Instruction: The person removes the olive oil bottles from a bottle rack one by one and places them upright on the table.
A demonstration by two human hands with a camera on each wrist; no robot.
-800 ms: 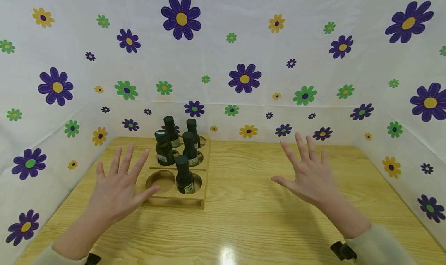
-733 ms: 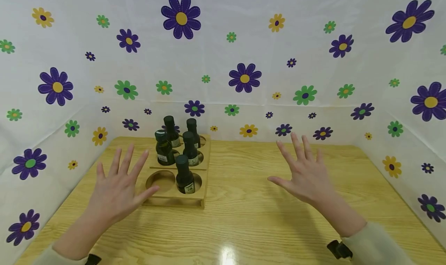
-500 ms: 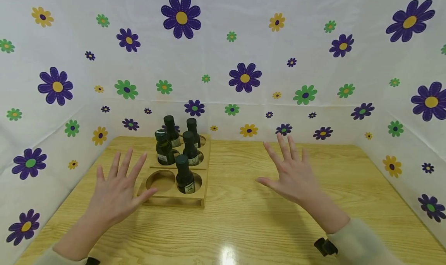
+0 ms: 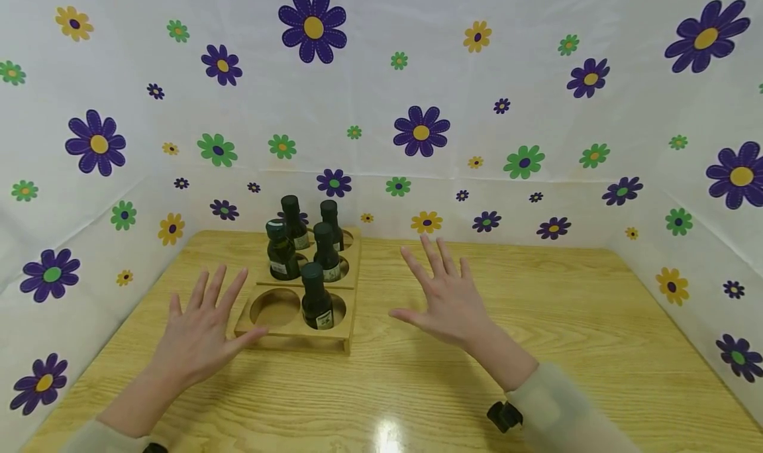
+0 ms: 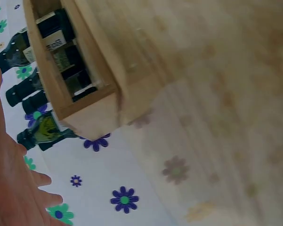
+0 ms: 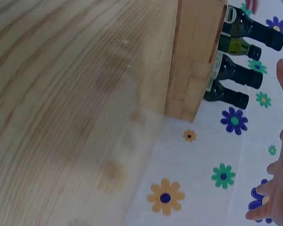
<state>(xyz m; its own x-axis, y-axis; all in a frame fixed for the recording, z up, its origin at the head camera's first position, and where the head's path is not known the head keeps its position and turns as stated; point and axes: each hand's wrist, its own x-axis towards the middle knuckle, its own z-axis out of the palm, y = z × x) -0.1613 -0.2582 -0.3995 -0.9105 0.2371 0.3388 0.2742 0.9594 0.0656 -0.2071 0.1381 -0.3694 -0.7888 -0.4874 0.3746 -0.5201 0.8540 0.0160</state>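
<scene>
The left hand (image 4: pixel 193 340) hovers with fingers spread at the front left of a wooden rack (image 4: pixel 310 344), holding nothing. To the right of the rack, the right hand (image 4: pixel 450 304) is also spread above the table and holds nothing. Several dark bottles stand in the rack's round holes: one at the front right (image 4: pixel 316 301), a wider one (image 4: pixel 281 254) at the left behind it, others further back. The front left hole (image 4: pixel 275 308) holds no bottle. In the left wrist view the rack (image 5: pixel 89 101) shows from its front side; the right wrist view shows its side panel (image 6: pixel 193 61).
A light wooden table (image 4: pixel 536 334) lies under both hands. White cloth with printed flowers (image 4: pixel 369 95) stands around its back and sides. Dark straps (image 4: pixel 505 416) are on the wrists by pale sleeves (image 4: pixel 566 403).
The right hand has moved left, closer to the rack, with its fingers still spread. My left hand has shifted slightly down and left. The bottles and rack have stayed in place.
</scene>
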